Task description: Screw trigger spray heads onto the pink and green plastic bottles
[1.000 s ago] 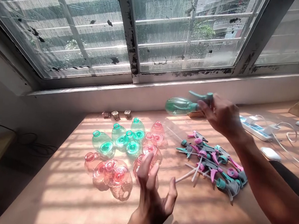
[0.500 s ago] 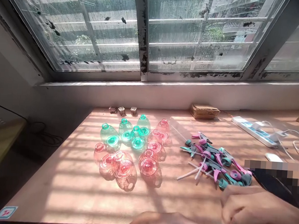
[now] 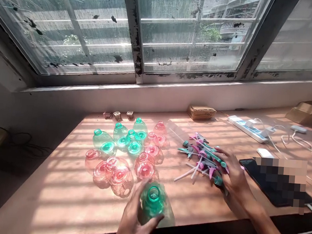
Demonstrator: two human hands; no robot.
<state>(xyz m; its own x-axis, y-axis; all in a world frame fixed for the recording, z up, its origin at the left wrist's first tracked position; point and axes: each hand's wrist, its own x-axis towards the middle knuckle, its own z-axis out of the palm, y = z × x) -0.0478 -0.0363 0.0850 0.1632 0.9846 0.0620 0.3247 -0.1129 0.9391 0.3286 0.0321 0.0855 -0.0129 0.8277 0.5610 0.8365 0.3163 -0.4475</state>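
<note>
I've got the rounded, see-through green plastic bottle point(image 3: 152, 206) at the near edge of the light-brown tabletop point(image 3: 58, 210), my left hand's point(image 3: 131, 217) fingers clamped around it; my right hand point(image 3: 233, 174) is at the pile of pink, teal and grey plastic trigger sprayers point(image 3: 211, 172), though I can't tell whether its fingers grip one; see-through pink plastic bottles point(image 3: 145, 169) stand beyond

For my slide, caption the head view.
Left hand around a green bottle, right hand at the spray heads.
</note>
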